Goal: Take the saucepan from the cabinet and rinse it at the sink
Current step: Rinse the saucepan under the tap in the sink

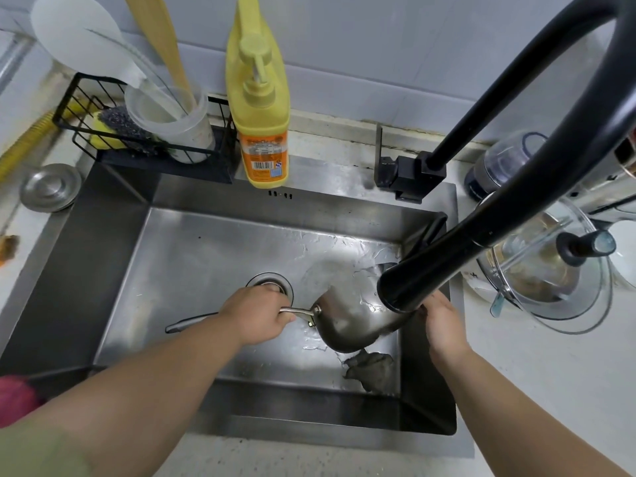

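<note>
A steel sink (113, 256) set in a pale counter fills the view. At the sink's back left a wire rack (86, 108) holds a scrubber and a cup of utensils; a yellow soap bottle (258, 108) stands just right of it. Over the sink's drain (270, 282), the left hand (256, 315) is closed around the handle of the saucepan (347, 323), tilted on its side. The right hand (442, 321) steadies the pan's rim, its fingers hidden behind the black faucet (481, 222)
</note>
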